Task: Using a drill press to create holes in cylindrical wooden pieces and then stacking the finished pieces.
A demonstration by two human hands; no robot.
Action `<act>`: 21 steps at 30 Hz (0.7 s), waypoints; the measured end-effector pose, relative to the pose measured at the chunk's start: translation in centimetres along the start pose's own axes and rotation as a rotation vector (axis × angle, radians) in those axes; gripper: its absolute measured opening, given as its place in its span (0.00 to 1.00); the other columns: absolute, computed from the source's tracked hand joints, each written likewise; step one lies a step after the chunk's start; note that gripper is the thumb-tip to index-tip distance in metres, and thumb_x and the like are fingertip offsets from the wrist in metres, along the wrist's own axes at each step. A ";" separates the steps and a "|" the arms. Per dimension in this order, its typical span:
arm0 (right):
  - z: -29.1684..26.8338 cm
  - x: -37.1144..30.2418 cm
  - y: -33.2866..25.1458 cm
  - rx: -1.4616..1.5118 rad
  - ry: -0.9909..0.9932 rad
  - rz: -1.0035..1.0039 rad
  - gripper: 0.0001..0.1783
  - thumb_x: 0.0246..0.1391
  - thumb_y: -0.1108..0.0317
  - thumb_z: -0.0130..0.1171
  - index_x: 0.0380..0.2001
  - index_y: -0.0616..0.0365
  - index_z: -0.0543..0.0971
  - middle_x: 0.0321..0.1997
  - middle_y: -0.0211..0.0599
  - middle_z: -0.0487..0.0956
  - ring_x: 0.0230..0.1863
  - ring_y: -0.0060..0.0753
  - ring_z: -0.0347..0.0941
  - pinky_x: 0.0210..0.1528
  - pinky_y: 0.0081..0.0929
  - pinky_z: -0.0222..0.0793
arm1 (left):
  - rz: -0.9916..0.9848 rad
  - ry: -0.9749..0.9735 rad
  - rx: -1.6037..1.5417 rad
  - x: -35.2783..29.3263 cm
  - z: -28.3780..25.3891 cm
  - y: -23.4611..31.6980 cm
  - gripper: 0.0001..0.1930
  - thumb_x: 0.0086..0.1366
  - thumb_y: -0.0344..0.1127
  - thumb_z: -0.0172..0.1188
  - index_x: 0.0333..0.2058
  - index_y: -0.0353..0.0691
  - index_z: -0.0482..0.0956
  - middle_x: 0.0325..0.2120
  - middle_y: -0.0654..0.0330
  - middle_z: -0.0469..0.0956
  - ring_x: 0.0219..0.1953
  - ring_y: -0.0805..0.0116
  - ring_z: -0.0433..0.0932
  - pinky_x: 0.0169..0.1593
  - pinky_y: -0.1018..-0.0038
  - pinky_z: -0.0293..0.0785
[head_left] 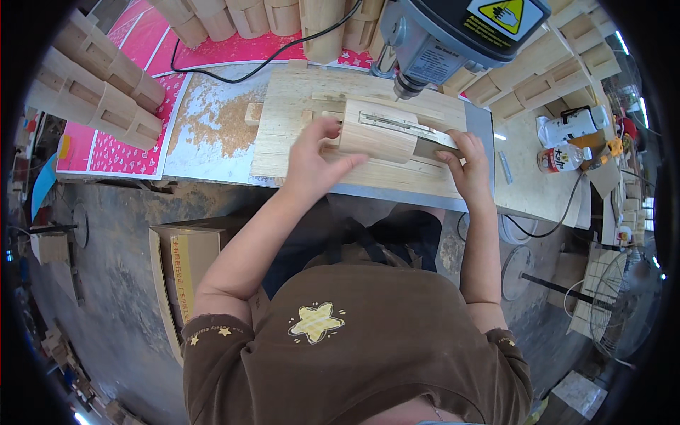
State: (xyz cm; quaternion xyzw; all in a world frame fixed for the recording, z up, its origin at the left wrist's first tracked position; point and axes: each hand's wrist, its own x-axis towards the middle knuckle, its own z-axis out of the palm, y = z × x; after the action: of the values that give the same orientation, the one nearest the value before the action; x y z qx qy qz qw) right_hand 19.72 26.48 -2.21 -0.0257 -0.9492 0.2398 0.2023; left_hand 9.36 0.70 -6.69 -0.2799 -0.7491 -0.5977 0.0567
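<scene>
On the work board lies a pale wooden piece with a rounded side (372, 134), tilted down to the right. A narrow metal strip with slots (397, 123) lies along its top. From its right end sticks out a flat grey metal plate (427, 148). My right hand (467, 159) pinches the plate and the strip's end between thumb and fingers. My left hand (315, 156) is at the piece's left end, thumb and fingers spread apart; whether its fingertips touch the wood I cannot tell. Above the piece hangs the chuck (408, 86) of a drill press (443, 42).
Stacked wooden pieces (99, 92) stand at the left, with more (545, 78) at the back right. Sawdust (216, 120) covers the table's left part. A black cable (258, 69) crosses the back. At right are a bottle (563, 159) and a blue-grey stick (505, 168). A cardboard box (191, 262) stands below.
</scene>
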 end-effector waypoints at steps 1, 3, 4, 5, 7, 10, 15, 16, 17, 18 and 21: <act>0.0 0.1 0.1 -0.110 0.064 -0.056 0.19 0.39 0.73 0.65 0.39 0.58 0.75 0.35 0.39 0.75 0.37 0.46 0.67 0.39 0.34 0.64 | 0.108 -0.035 0.110 -0.3 0.1 0.2 0.35 0.39 0.38 0.75 0.47 0.34 0.70 0.35 0.54 0.74 0.36 0.57 0.73 0.42 0.68 0.71; 0.1 0.6 0.1 -0.146 0.087 -0.043 0.20 0.38 0.73 0.65 0.40 0.57 0.76 0.35 0.37 0.75 0.37 0.44 0.66 0.40 0.33 0.64 | 0.075 -0.046 0.167 -0.6 0.7 0.3 0.36 0.39 0.37 0.74 0.49 0.34 0.70 0.38 0.53 0.73 0.40 0.57 0.73 0.45 0.69 0.70; 0.2 1.0 0.2 -0.187 0.116 -0.024 0.21 0.38 0.72 0.65 0.40 0.55 0.77 0.35 0.36 0.75 0.37 0.42 0.65 0.40 0.32 0.63 | 0.046 -0.063 0.221 -0.6 1.0 0.3 0.36 0.40 0.35 0.74 0.50 0.35 0.70 0.40 0.53 0.73 0.44 0.57 0.73 0.48 0.70 0.70; 0.4 1.5 0.2 -0.169 0.130 -0.002 0.21 0.37 0.72 0.66 0.40 0.53 0.77 0.34 0.36 0.75 0.37 0.42 0.66 0.40 0.33 0.63 | 0.022 -0.045 0.244 -0.3 1.4 -0.3 0.38 0.39 0.37 0.74 0.51 0.38 0.70 0.43 0.54 0.72 0.46 0.57 0.71 0.51 0.65 0.65; 1.1 2.7 0.4 -0.158 0.131 0.025 0.22 0.37 0.72 0.66 0.41 0.52 0.78 0.34 0.36 0.75 0.37 0.42 0.66 0.41 0.33 0.64 | 0.063 -0.008 0.367 0.6 1.7 -1.3 0.38 0.38 0.39 0.73 0.51 0.39 0.71 0.40 0.56 0.72 0.46 0.58 0.70 0.50 0.63 0.61; 2.2 2.8 0.1 -0.146 0.146 0.034 0.24 0.36 0.72 0.67 0.42 0.50 0.78 0.35 0.37 0.75 0.38 0.42 0.66 0.43 0.33 0.64 | 0.108 0.019 0.484 1.3 1.1 -2.7 0.37 0.37 0.42 0.73 0.51 0.43 0.72 0.36 0.60 0.72 0.44 0.62 0.69 0.49 0.62 0.55; 1.9 3.2 -0.6 -0.059 0.136 0.020 0.26 0.37 0.73 0.67 0.45 0.49 0.78 0.37 0.38 0.74 0.39 0.39 0.68 0.42 0.29 0.66 | 0.063 -0.132 0.515 1.9 -0.6 -3.7 0.33 0.39 0.44 0.72 0.49 0.48 0.75 0.32 0.65 0.73 0.43 0.63 0.68 0.47 0.63 0.53; 0.7 3.6 -0.9 0.024 0.169 0.030 0.24 0.38 0.74 0.67 0.45 0.50 0.78 0.38 0.36 0.74 0.39 0.34 0.69 0.40 0.26 0.67 | 0.058 -0.140 0.501 1.9 -0.7 -4.0 0.33 0.39 0.44 0.71 0.48 0.48 0.75 0.31 0.65 0.73 0.42 0.63 0.68 0.47 0.63 0.53; -0.7 3.9 -1.1 0.104 0.201 0.043 0.23 0.40 0.74 0.67 0.45 0.51 0.78 0.39 0.35 0.74 0.39 0.30 0.70 0.38 0.23 0.68 | 0.054 -0.152 0.484 1.8 -0.7 -4.2 0.32 0.40 0.43 0.71 0.48 0.48 0.76 0.30 0.65 0.72 0.41 0.63 0.68 0.48 0.62 0.53; -2.4 4.7 -1.1 0.183 0.320 0.012 0.21 0.43 0.74 0.66 0.45 0.52 0.78 0.40 0.33 0.75 0.40 0.26 0.70 0.38 0.21 0.68 | 0.053 -0.151 0.481 1.9 -0.8 -4.3 0.32 0.40 0.43 0.71 0.48 0.48 0.76 0.30 0.65 0.72 0.41 0.63 0.68 0.48 0.62 0.53; -8.9 9.2 -2.0 0.303 0.674 -0.077 0.18 0.55 0.64 0.58 0.49 0.56 0.75 0.42 0.32 0.75 0.42 0.22 0.70 0.44 0.21 0.69 | 0.079 -0.156 0.466 2.2 -0.6 -4.2 0.31 0.40 0.44 0.71 0.48 0.48 0.76 0.30 0.65 0.72 0.40 0.63 0.68 0.48 0.62 0.53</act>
State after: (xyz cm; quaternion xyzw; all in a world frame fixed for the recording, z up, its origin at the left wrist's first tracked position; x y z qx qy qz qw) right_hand 14.92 29.98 9.30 -0.0373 -0.7834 0.3477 0.5139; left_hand 5.38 0.38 -9.22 -0.3335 -0.8573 -0.3828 0.0847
